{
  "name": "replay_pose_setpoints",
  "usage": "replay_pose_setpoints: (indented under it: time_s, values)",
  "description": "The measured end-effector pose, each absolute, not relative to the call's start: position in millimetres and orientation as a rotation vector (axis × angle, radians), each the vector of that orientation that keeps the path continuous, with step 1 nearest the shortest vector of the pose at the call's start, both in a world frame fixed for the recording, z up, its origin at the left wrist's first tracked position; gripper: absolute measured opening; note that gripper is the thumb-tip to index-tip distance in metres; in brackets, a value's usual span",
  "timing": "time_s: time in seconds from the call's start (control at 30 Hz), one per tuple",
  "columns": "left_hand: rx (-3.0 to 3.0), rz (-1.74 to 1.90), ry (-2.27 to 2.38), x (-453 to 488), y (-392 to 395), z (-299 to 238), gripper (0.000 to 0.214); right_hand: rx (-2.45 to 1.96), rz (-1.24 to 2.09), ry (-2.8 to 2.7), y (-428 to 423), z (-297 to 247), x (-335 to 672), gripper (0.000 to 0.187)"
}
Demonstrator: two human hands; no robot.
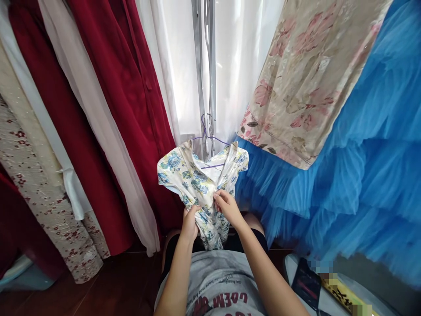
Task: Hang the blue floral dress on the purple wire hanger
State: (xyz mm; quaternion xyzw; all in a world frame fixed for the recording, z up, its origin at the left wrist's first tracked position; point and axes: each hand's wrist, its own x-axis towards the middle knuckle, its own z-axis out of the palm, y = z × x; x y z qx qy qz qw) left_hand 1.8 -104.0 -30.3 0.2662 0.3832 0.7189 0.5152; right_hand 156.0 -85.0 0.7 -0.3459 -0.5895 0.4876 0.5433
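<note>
Head view looks down on a dark wooden floor (108,285), bare at the near left and crowded with hanging clothes on every other side. At the far middle a white curtain (243,52) lets daylight through, and a metal pole (204,66) stands upright in front of it. A purple hanger (210,138) hooks on the pole and carries a small floral dress (197,175), white with blue flowers, which hangs in the middle of the scene just beyond the person's body.

The left hand (190,224) is curled closed around a gather of the dress's lower front. The right hand (227,206) is just beside it, fingers bent and pinched on the cloth at the middle of the front. Both forearms reach up from the near edge, over a grey T-shirt (220,281) with red lettering.

To the left hang a dark red gown (125,87), a sheer white garment (98,123) and, at the far left, a beige fabric with small red flowers (39,175) that reaches the floor. To the right, a beige cloth with pink flowers (305,74) lies over a big blue tulle skirt (371,166), whose tiers fill that side. A black flat object (305,281) sits at the near right; what it is cannot be told.
</note>
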Motion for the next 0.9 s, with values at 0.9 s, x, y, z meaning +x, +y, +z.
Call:
replay_pose_setpoints:
  time_s: [0.9]
  values:
    - [2.036, 1.336, 1.335, 50, -90, -39, 0.011, -0.815, 1.314, -1.101, 6, 150, 140, 0.014]
